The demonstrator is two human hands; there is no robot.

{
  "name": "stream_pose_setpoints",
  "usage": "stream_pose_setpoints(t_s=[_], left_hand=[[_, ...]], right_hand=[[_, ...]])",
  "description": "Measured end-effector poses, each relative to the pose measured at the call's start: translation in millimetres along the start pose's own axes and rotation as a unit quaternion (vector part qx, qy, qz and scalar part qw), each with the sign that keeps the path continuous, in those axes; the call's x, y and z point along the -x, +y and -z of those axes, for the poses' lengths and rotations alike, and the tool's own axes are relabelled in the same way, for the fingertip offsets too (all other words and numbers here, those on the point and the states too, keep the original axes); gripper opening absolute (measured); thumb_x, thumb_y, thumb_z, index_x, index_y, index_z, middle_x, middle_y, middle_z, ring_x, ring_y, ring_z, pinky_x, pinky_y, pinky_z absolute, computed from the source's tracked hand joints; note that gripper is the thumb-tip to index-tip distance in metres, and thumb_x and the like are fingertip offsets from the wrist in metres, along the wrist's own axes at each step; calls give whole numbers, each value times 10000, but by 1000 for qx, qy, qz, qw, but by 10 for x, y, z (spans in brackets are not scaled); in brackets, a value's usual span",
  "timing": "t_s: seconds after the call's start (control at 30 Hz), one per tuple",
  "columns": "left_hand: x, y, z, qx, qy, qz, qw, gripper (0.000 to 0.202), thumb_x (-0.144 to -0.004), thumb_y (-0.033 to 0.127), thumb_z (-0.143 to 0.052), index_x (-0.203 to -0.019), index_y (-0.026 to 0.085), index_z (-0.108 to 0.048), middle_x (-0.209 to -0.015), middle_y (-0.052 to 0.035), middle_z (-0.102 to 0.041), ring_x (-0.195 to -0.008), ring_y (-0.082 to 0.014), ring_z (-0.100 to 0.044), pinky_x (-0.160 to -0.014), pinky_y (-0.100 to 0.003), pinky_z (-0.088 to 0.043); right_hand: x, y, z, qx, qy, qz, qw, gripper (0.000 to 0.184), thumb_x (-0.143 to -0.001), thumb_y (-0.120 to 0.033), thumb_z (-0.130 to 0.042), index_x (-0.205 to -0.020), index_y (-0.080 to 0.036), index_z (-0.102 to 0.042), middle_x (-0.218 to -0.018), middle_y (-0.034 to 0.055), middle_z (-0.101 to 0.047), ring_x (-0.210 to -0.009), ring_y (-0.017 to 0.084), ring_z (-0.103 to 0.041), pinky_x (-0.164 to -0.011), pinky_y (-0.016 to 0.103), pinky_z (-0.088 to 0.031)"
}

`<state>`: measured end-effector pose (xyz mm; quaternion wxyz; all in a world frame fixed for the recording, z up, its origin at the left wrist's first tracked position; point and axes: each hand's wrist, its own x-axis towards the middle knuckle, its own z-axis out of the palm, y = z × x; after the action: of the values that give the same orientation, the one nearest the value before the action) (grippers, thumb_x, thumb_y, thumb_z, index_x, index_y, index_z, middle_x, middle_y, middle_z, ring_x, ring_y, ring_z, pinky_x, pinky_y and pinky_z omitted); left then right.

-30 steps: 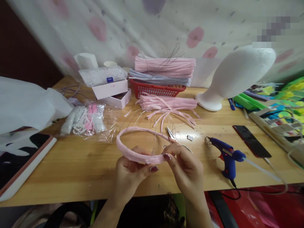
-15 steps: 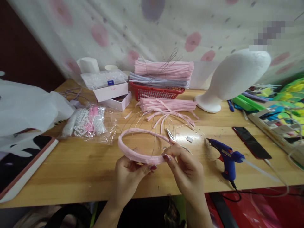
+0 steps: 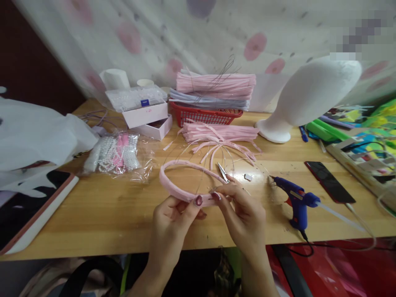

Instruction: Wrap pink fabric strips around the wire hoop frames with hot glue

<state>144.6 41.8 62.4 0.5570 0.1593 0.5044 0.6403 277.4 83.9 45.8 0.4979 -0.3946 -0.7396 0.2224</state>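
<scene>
**Hands and work.** The left hand [image 3: 173,218] and right hand [image 3: 244,214] meet close together above the near part of the table [image 3: 93,214]. Both are pinched on the near arc of a headband [image 3: 169,186]. The left thumb and forefinger clamp the band. The right hand's fingertips grip it just beside them, with the painted nails almost touching. The headband is an open oval hoop wrapped all round in matt pale-pink material, which gives it a soft, slightly ridged surface. It is raised at the hands, and its far curve sits low over the wood. Thin bare metal wires [image 3: 202,171] arch up from the hoop in fine, bright curves.

**Near surroundings.** Just behind the right hand's fingers lies a pair of small, pointed steel snips [image 3: 222,172], with a tiny white scrap [image 3: 247,177] near them. To the right is a blue plastic glue gun [image 3: 295,200], its nozzle towards the hands and a translucent glue stick protruding from its rear. Beyond it lies a flat, glossy black phone [image 3: 329,187].

**Background.** Loose flat pink strips [image 3: 219,134] fan out across the pale, varnished wood grain. Behind them a red lattice basket [image 3: 206,116] carries bundled stacks of similar pink and greyish strips. A smooth white foam head [image 3: 312,95] stands to the right of the basket. To the left lie a crinkled clear bag [image 3: 114,154] of pearl strings and stacked pink boxes [image 3: 145,115] topped by a clear compartment case. A pale curtain [image 3: 185,29] with pink dots hangs behind the table.
</scene>
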Motion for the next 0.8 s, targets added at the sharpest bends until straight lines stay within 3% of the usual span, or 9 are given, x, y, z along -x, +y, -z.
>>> stream_pose_setpoints(t_s=[0.2,0.3,0.4,0.5,0.57,0.63,0.7,0.77,0.8], left_hand=[[-52,-5,-5,7,12,25,1000,199,-581,234,-919,-677,128,-779,-628,-28,-750,-565,-111,-675,-551,-177,-587],[-102,-15,39,15,-13,34,999,198,-594,241,-910,-678,124,-774,-614,-28,-747,-534,-107,-666,-539,-181,-593],[-108,-7,20,34,-4,40,999,189,-586,222,-902,-648,130,-749,-571,2,-713,-508,-98,-652,-529,-177,-594],[-85,23,-33,48,32,35,998,180,-563,172,-890,-644,131,-734,-565,16,-701,-510,-80,-640,-528,-148,-580],[-90,36,-39,52,41,39,997,186,-554,158,-888,-647,133,-730,-553,24,-693,-510,-77,-640,-526,-140,-577],[-123,29,-7,44,31,46,997,195,-556,174,-895,-650,133,-728,-544,24,-687,-505,-84,-644,-518,-150,-582],[-172,5,45,31,14,50,998,206,-569,208,-902,-650,130,-729,-545,13,-689,-503,-98,-651,-510,-169,-590],[-208,-21,86,26,5,47,999,216,-577,233,-905,-650,131,-729,-541,8,-686,-493,-106,-651,-499,-185,-592],[-215,-29,93,26,5,43,999,219,-577,238,-904,-645,132,-725,-530,11,-678,-480,-107,-644,-488,-188,-588]], right_hand=[[-25,6,-24,23,8,0,1000,126,-942,-144,-655,-912,-263,-683,-768,-86,-743,-619,103,-659,-1009,401,-473],[40,-22,-13,9,14,-17,1000,127,-944,-160,-653,-997,-268,-694,-885,-29,-762,-793,157,-704,-983,413,-495],[163,17,79,16,157,-50,986,144,-940,-181,-661,-1059,-251,-703,-985,36,-737,-1000,217,-689,-947,413,-511],[314,186,305,78,378,-89,918,91,-910,-261,-716,-960,-211,-657,-900,35,-668,-874,209,-673,-885,413,-515],[427,345,524,130,445,-131,876,272,-834,-351,-785,-905,-223,-556,-862,1,-568,-734,175,-594,-848,417,-512],[541,508,765,208,433,-201,854,476,-735,-430,-839,-985,-232,-485,-964,30,-514,-824,212,-562,-906,466,-491],[627,657,993,286,413,-260,825,711,-652,-528,-850,-1136,-193,-453,-1141,140,-513,-969,288,-556,-953,528,-468],[653,792,1185,342,372,-322,801,753,-594,-617,-826,-1113,-164,-521,-1138,190,-553,-1058,369,-548,-974,588,-443],[637,854,1262,357,316,-359,802,683,-590,-646,-801,-1032,-172,-583,-1047,170,-600,-1055,397,-557,-966,609,-434]])
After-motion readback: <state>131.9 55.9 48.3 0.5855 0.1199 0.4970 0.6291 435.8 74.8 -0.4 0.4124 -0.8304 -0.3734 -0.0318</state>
